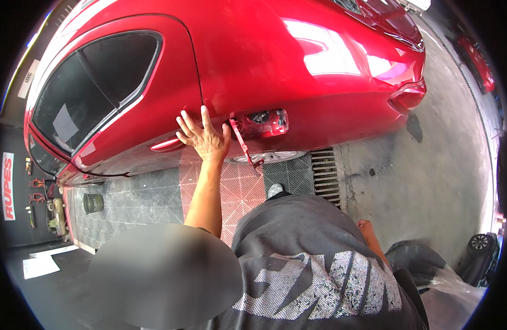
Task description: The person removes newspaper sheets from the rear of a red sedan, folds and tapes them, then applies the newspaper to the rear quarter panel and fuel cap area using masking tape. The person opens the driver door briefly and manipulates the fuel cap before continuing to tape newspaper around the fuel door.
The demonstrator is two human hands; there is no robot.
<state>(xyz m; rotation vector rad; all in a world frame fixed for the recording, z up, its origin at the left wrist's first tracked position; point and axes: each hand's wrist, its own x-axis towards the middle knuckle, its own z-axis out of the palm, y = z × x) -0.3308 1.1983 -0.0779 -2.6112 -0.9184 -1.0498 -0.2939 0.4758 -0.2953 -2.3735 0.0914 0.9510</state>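
Note:
My left hand [208, 142] is spread flat with the fingers apart, its palm against the side of a glossy red car [237, 66]. It lies near the rear door seam, between the door handle [166, 144] and the fuel filler recess [274, 122]. The fuel flap [240, 137] is swung out just beside my thumb. Inside the recess are dark parts that I cannot make out clearly. Low at my right side, my right hand [365, 227] shows only in part past my dark shirt [308, 231]; its fingers are mostly hidden.
Below the car runs a grey and red tiled floor [223, 190] with a slotted drain grate [325, 175]. A dark bucket [92, 203] stands at left, near tools on the wall. Grey concrete [418, 176] and a dark bag-like shape [421, 258] are at right.

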